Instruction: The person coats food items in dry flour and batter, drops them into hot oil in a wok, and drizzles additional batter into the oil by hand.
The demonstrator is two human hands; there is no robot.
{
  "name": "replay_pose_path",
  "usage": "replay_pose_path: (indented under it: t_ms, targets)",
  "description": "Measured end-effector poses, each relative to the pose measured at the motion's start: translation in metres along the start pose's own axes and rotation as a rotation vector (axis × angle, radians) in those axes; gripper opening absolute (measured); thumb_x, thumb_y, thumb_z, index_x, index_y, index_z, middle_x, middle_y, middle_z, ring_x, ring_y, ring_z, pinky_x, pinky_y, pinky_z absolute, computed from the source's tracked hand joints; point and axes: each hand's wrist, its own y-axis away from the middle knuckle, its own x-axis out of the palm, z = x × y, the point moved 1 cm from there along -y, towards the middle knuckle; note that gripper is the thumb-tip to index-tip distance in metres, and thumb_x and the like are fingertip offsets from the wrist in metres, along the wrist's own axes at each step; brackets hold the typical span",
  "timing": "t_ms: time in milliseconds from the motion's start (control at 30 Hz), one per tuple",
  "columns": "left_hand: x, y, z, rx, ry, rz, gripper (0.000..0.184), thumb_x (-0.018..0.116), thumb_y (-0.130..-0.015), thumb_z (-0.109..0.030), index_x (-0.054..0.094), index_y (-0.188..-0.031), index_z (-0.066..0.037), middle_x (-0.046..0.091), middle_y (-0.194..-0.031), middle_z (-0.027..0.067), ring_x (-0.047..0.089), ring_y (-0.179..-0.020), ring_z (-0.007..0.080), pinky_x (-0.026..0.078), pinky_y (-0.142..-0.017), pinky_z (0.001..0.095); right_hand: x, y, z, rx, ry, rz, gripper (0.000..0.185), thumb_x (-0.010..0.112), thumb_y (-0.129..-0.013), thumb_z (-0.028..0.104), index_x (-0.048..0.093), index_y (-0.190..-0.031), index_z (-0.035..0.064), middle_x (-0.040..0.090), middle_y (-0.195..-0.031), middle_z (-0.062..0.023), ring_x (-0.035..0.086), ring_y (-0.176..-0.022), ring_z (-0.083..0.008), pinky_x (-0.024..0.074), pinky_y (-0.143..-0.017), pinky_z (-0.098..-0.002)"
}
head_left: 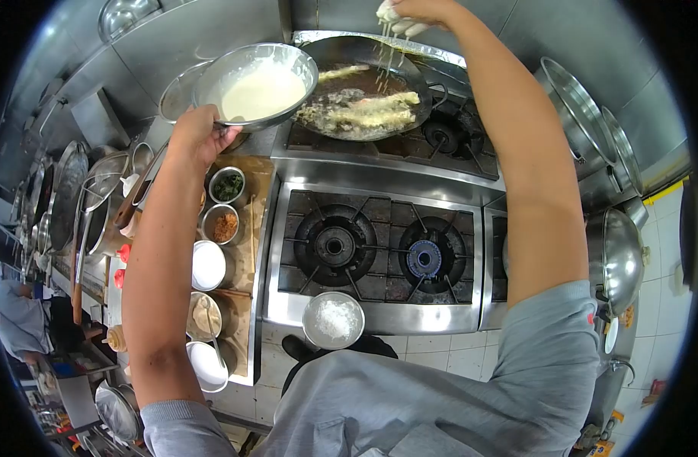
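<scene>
My left hand (204, 135) grips the rim of a metal mixing bowl (307, 84), tilted a little beside the wok. Pale, runny batter (264, 90) covers the bowl's bottom. Above the wok (357, 50), my right hand (414, 14) hangs with batter-coated fingers stretched downward. Thin strands of batter run from those fingers into the oil. In the wok, long battered pieces (364, 114) fry amid bubbles, and a thinner strip of batter (343, 72) floats farther back.
A lit burner (424, 259) burns blue on the front stove, left of it an unlit burner (334, 245). A bowl of white powder (334, 320) sits at the front edge. Containers of chopped greens (228, 186) and an orange-brown ingredient (225, 226) stand left. Another person (29, 320) is far left.
</scene>
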Motion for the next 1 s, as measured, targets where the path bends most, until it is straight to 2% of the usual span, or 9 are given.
replay_pose_path:
  t_ms: [267, 467, 567, 600, 667, 800, 900, 1000]
  targets:
    - [-0.004, 0.01, 0.0, 0.018, 0.007, 0.004, 0.023, 0.046, -0.079, 0.0, 0.042, -0.1, 0.008, 0.054, -0.083, 0.0167, 0.059, -0.061, 0.0224, 0.053, -0.045, 0.0258, 0.017, 0.003, 0.021, 0.008, -0.111, 0.006, 0.025, 0.046, -0.089, 0.007, 0.064, -0.106, 0.0004, 0.066, -0.102, -0.0166, 0.067, -0.087, -0.0229, 0.0573, -0.076, -0.0332]
    - [-0.002, 0.01, -0.001, -0.009, 0.0, 0.014, 0.023, 0.046, -0.079, 0.0, 0.042, -0.1, 0.008, 0.054, -0.088, 0.0175, 0.059, -0.062, 0.0228, 0.053, -0.046, 0.0264, 0.01, 0.007, -0.003, 0.029, 0.142, -0.107, 0.023, 0.049, -0.086, 0.005, 0.067, -0.1, 0.0009, 0.068, -0.097, -0.0161, 0.067, -0.083, -0.0211, 0.0558, -0.071, -0.0323]
    - [0.004, 0.013, -0.001, 0.018, -0.012, 0.025, 0.023, 0.046, -0.079, 0.0, 0.043, -0.1, 0.007, 0.054, -0.088, 0.0173, 0.059, -0.064, 0.0239, 0.053, -0.048, 0.0273, 0.004, 0.01, -0.018, 0.088, 0.076, -0.104, 0.023, 0.05, -0.085, 0.004, 0.068, -0.099, 0.0013, 0.068, -0.093, -0.0149, 0.067, -0.08, -0.0209, 0.0548, -0.07, -0.032]
    - [0.008, 0.014, -0.001, 0.003, -0.008, 0.038, 0.024, 0.045, -0.079, 0.001, 0.043, -0.102, 0.007, 0.055, -0.088, 0.0176, 0.06, -0.064, 0.0239, 0.053, -0.048, 0.0276, 0.001, 0.006, -0.023, 0.028, 0.303, -0.135, 0.024, 0.05, -0.084, 0.004, 0.068, -0.099, 0.0019, 0.069, -0.092, -0.014, 0.067, -0.078, -0.0209, 0.0545, -0.07, -0.0319]
    - [0.016, 0.016, -0.002, -0.03, -0.001, 0.063, 0.028, 0.043, -0.079, 0.002, 0.042, -0.107, 0.007, 0.058, -0.087, 0.0181, 0.061, -0.065, 0.0239, 0.052, -0.049, 0.0284, -0.006, 0.004, -0.037, 0.062, 0.218, -0.147, 0.024, 0.049, -0.084, 0.004, 0.068, -0.099, 0.0026, 0.069, -0.091, -0.0136, 0.067, -0.079, -0.0206, 0.0546, -0.07, -0.0323]
    - [0.029, 0.012, 0.003, -0.026, 0.01, 0.118, 0.024, 0.043, -0.079, 0.002, 0.047, -0.102, 0.011, 0.058, -0.086, 0.0189, 0.062, -0.064, 0.0245, 0.053, -0.05, 0.0294, -0.019, 0.018, -0.02, 0.124, 0.181, -0.164, 0.024, 0.049, -0.086, 0.006, 0.068, -0.1, 0.003, 0.069, -0.093, -0.0137, 0.067, -0.082, -0.02, 0.055, -0.071, -0.0333]
    - [0.041, 0.01, 0.004, -0.034, 0.022, 0.148, 0.025, 0.042, -0.08, 0.002, 0.047, -0.103, 0.011, 0.058, -0.087, 0.019, 0.062, -0.064, 0.0249, 0.054, -0.049, 0.0296, -0.025, 0.023, 0.0, -0.066, 0.057, -0.179, 0.023, 0.053, -0.085, 0.009, 0.066, -0.103, 0.0031, 0.068, -0.096, -0.013, 0.066, -0.084, -0.02, 0.055, -0.072, -0.0339]
    - [0.057, 0.012, 0.004, -0.048, 0.062, 0.172, 0.027, 0.041, -0.08, 0.002, 0.047, -0.105, 0.011, 0.058, -0.087, 0.0186, 0.062, -0.065, 0.0252, 0.054, -0.049, 0.0294, -0.008, 0.041, 0.048, -0.182, -0.051, -0.033, 0.024, 0.057, -0.083, 0.01, 0.066, -0.104, 0.0039, 0.067, -0.1, -0.0123, 0.066, -0.085, -0.0202, 0.0543, -0.072, -0.0327]
